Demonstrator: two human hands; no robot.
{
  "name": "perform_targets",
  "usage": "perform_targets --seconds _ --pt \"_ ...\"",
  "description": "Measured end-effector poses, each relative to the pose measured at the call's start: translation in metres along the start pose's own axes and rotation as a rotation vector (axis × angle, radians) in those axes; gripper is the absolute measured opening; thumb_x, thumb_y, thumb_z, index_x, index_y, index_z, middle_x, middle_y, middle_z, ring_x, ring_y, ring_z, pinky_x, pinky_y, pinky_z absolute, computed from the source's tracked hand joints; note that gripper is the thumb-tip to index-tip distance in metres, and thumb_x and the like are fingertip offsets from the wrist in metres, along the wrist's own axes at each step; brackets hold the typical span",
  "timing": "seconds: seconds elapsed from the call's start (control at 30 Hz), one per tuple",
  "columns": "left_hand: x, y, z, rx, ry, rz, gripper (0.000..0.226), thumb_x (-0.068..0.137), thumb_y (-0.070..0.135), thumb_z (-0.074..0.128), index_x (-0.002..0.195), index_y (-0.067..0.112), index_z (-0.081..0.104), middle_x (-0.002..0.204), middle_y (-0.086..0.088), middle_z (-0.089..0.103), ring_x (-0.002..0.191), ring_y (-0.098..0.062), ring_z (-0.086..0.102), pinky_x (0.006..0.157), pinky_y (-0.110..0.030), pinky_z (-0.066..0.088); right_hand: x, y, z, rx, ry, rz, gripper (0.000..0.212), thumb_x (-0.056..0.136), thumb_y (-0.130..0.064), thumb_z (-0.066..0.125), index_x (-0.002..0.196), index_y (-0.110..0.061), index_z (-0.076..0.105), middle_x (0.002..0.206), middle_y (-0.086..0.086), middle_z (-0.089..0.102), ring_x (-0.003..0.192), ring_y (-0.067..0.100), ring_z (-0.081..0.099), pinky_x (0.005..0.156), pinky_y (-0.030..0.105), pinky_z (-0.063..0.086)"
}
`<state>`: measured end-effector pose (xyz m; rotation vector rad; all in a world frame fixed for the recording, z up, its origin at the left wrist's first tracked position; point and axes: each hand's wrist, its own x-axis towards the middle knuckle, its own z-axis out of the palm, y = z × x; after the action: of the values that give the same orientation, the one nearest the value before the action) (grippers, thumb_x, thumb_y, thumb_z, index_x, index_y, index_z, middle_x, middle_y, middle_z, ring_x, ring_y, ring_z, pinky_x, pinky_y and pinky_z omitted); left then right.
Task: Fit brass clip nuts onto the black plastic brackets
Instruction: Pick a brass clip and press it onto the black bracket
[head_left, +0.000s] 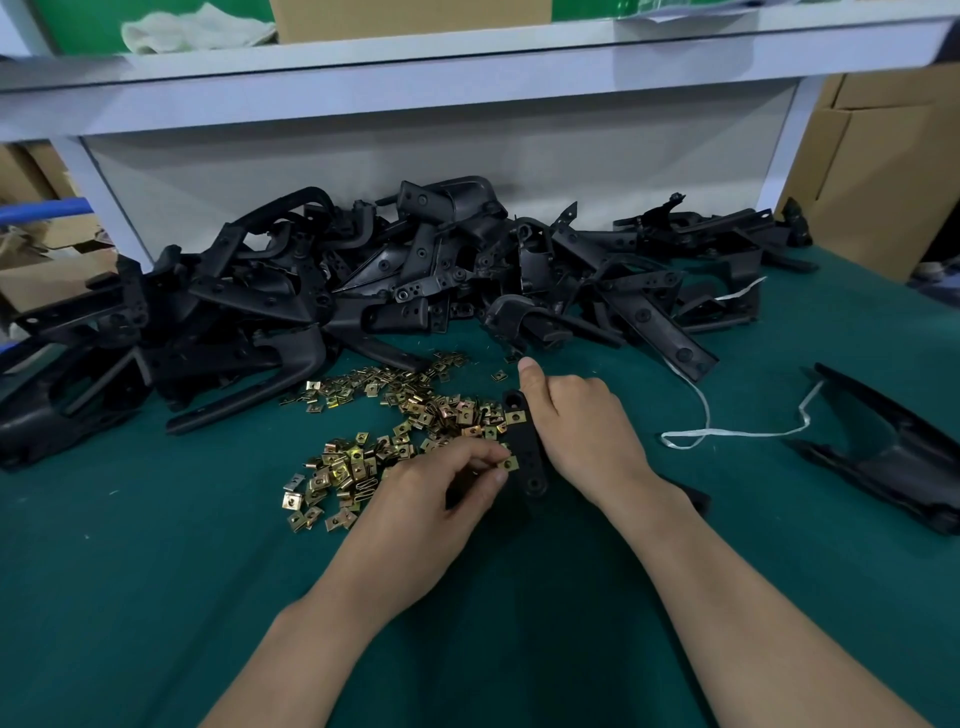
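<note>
My right hand (582, 421) grips a black plastic bracket (529, 447) standing on the green mat, thumb stretched along its upper end. One brass clip nut (515, 416) sits on the bracket's left edge. My left hand (441, 488) pinches another brass clip nut (509, 462) between thumb and fingertips, right against the bracket's left edge lower down. A loose heap of brass clip nuts (395, 431) lies on the mat just left of both hands.
A big pile of black brackets (363, 280) fills the back of the green mat (156, 597). Another black part (893, 457) lies at the right, with a white strap (727, 431) beside it. A white shelf (467, 62) overhangs the back; cardboard boxes (883, 166) stand right.
</note>
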<state>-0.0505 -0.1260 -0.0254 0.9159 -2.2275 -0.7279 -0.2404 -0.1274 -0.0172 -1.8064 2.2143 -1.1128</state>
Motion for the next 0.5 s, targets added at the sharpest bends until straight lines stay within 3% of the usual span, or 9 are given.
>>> perform_targets --seconds 0.3,0.5 --pt "0.002 0.006 0.0 -0.058 0.002 -0.09 0.017 0.095 0.029 0.064 0.109 0.037 0.07 0.094 0.034 0.068 0.092 0.013 0.063 0.076 -0.002 0.043 0.0 -0.003 0.0 -0.043 -0.015 0.021 0.064 0.108 -0.05 0.025 0.054 -0.018 0.036 0.057 0.004 0.045 0.061 0.032 0.05 0.062 0.039 0.037" --pt "0.004 0.014 0.007 -0.359 0.034 -0.285 0.019 0.095 0.018 0.066 0.101 0.036 0.07 0.085 0.016 0.075 0.076 0.001 0.069 0.072 -0.007 0.048 0.001 -0.003 -0.001 -0.017 -0.006 0.005 0.057 0.11 -0.044 0.027 0.057 -0.023 0.029 0.053 0.0 0.041 0.059 0.032 0.048 0.06 0.04 0.037"
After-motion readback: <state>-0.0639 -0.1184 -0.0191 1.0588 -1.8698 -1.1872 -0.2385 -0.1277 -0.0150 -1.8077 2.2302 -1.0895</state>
